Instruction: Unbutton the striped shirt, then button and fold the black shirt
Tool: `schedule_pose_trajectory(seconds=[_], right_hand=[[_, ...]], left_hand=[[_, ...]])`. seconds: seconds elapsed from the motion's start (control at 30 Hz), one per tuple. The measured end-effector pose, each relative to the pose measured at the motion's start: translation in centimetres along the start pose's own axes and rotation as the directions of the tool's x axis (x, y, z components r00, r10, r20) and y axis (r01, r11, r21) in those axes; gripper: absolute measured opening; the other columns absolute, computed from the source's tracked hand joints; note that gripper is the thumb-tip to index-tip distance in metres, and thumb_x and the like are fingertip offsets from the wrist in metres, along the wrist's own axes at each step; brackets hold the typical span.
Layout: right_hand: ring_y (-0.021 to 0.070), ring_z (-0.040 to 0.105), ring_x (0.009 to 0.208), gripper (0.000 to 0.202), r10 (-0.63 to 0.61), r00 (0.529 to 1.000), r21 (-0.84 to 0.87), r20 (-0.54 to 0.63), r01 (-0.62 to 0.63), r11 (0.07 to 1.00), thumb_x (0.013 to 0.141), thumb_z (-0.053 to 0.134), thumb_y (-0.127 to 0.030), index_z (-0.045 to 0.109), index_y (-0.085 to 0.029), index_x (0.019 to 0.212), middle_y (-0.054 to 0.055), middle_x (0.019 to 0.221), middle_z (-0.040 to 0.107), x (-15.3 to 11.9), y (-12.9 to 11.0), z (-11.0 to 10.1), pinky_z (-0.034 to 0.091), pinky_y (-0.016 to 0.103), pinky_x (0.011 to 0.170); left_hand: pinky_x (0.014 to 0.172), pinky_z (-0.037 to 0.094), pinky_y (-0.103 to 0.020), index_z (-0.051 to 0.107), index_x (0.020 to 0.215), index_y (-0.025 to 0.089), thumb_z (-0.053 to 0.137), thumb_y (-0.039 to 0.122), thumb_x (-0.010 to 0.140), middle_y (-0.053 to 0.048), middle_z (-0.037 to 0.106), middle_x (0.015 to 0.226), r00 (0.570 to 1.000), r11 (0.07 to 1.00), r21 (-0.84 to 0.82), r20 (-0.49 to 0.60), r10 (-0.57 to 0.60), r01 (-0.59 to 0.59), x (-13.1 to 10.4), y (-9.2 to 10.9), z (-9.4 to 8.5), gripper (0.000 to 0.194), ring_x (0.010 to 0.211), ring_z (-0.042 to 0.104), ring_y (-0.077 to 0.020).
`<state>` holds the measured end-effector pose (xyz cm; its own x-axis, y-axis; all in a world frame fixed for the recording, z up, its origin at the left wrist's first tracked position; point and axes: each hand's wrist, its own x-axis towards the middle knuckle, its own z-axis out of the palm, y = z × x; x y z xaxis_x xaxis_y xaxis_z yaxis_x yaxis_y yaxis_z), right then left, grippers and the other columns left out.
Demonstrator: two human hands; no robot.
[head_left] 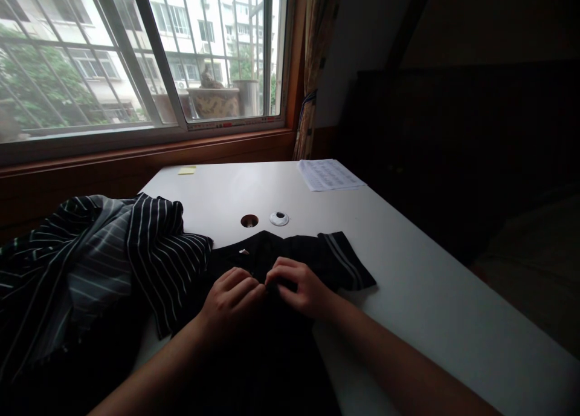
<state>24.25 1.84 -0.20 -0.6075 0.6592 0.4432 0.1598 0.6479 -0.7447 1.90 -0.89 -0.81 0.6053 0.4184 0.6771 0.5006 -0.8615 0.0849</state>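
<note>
A black short-sleeved garment [290, 337] lies on the white table, its right sleeve showing grey stripes at the cuff. Over the middle of its front, below the collar, my left hand [233, 298] is closed with its fingers pinching the dark cloth. My right hand [296, 286] is closed too, thumb and forefinger gripping the same garment just beside the left fingertips. The two hands nearly touch. Whatever small part lies between the fingertips is too dark to make out. A small white label shows near the collar.
Black-and-white striped cloth [158, 240] is heaped at the left. On the white table [399, 253] are a round cable hole [249, 221], its loose cover [279, 218], printed papers [328, 174] at the far right corner and a yellow note [186, 170]. A barred window stands behind.
</note>
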Motion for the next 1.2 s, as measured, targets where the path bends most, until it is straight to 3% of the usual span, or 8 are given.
schedule_pose_trajectory(seconds=[0.17, 0.4, 0.73, 1.03, 1.2], right_hand=[[0.0167, 0.058, 0.082, 0.019, -0.011, 0.999, -0.064, -0.037, 0.009, 0.998, 0.088, 0.058, -0.010, 0.067, -0.019, 0.101, 0.004, 0.093, 0.059, -0.1, 0.8, 0.1, 0.048, 0.028, 0.075], [0.0163, 0.059, 0.083, 0.017, 0.022, 0.999, -0.095, -0.042, -0.025, 0.995, 0.092, 0.057, -0.013, 0.067, -0.020, 0.104, 0.003, 0.093, 0.058, 0.0, 1.0, 0.3, 0.048, 0.028, 0.076], [0.0158, 0.058, 0.080, 0.015, 0.042, 0.997, -0.116, -0.059, -0.048, 0.992, 0.091, 0.057, -0.012, 0.066, -0.020, 0.100, 0.003, 0.092, 0.057, 0.0, 0.9, 0.6, 0.047, 0.028, 0.075], [0.0156, 0.059, 0.080, 0.016, 0.040, 0.998, -0.124, -0.044, -0.045, 0.991, 0.089, 0.059, -0.011, 0.066, -0.020, 0.100, 0.002, 0.091, 0.058, -0.1, 1.2, 0.4, 0.048, 0.027, 0.074], [0.0149, 0.058, 0.079, 0.018, 0.033, 0.996, -0.125, -0.086, -0.043, 0.991, 0.087, 0.060, -0.008, 0.066, -0.021, 0.099, 0.000, 0.088, 0.056, 0.0, 1.2, 0.4, 0.047, 0.026, 0.072]], left_hand=[[0.063, 0.048, -0.028, 0.055, 0.095, 0.018, 0.049, 0.011, 0.097, -0.003, 0.060, 0.081, 0.992, 0.992, -0.031, 0.006, -0.125, 0.125, 0.8, 0.0, 0.2, 0.009, 0.072, 0.053, -0.0159], [0.061, 0.044, -0.024, 0.048, 0.092, 0.019, 0.043, 0.016, 0.099, -0.001, 0.054, 0.083, 0.946, 0.931, -0.185, 0.147, -0.290, 0.314, 0.7, 0.0, 0.6, 0.009, 0.067, 0.053, -0.0129], [0.055, 0.037, -0.022, 0.045, 0.085, 0.020, 0.041, 0.018, 0.099, 0.003, 0.049, 0.075, 0.943, 0.941, -0.108, 0.136, -0.304, 0.319, 0.3, 0.0, 1.2, 0.014, 0.058, 0.047, -0.0116], [0.063, 0.047, -0.023, 0.054, 0.097, 0.019, 0.049, 0.020, 0.097, -0.001, 0.059, 0.084, 0.905, 0.843, -0.334, 0.203, -0.373, 0.422, 0.0, -0.9, 1.2, 0.006, 0.070, 0.058, -0.0136], [0.066, 0.049, -0.025, 0.059, 0.100, 0.019, 0.051, 0.021, 0.097, -0.002, 0.061, 0.086, 0.903, 0.849, -0.313, 0.195, -0.382, 0.426, -0.1, -1.1, 1.2, 0.008, 0.074, 0.060, -0.0150]])
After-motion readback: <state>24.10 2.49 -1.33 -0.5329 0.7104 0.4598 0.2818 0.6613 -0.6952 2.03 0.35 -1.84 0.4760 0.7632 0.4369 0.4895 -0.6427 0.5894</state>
